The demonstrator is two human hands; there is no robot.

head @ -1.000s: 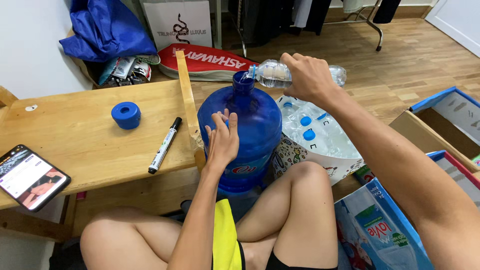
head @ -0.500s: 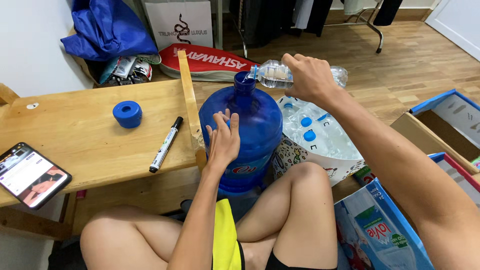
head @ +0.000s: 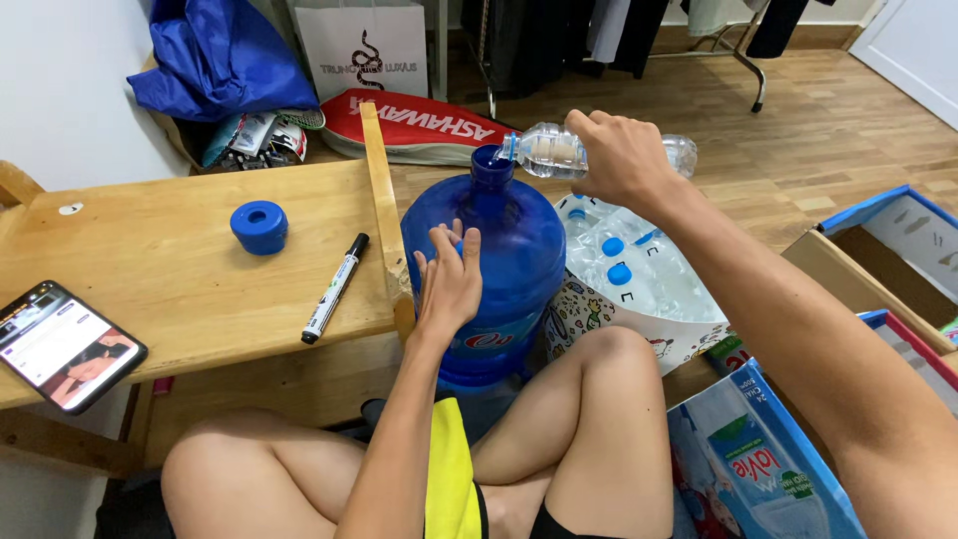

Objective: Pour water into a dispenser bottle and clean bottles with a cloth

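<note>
1. Right hand (head: 617, 158): fingers wrapped tight round one clear plastic bottle (head: 559, 152), held sideways, its mouth touching the neck opening of the blue jug (head: 491, 262). Bottle sits at 12 o'clock from the jug body, with the far end sticking out past the hand toward 3 o'clock.
2. Left hand (head: 446, 282): open, fingers slightly spread, palm flat against the jug's near shoulder. It grips nothing and only presses on the wall.
3. Count: one large jug, one bottle in hand, one blue cap (head: 258, 227), one black marker (head: 335, 287), one phone (head: 64, 345).
4. Paper bag (head: 619, 321) at 3 o'clock from the jug, touching it, holds more clear bottles. Three blue caps are visible; the total inside cannot be counted.
5. Jug look: translucent dark blue, rounded body, narrow neck, uncapped, upright on the floor. It stands between the person's bent knees and against the edge of the wooden table (head: 150, 269). Label band low on the body, partly hidden by the left wrist.
6. Table at 9 o'clock from the jug: cap farthest back, marker lying near the table's right edge, phone at the near left corner with the screen lit.
7. Blue carton (head: 758, 469) at 5 o'clock from the jug, beside the right knee.
</note>
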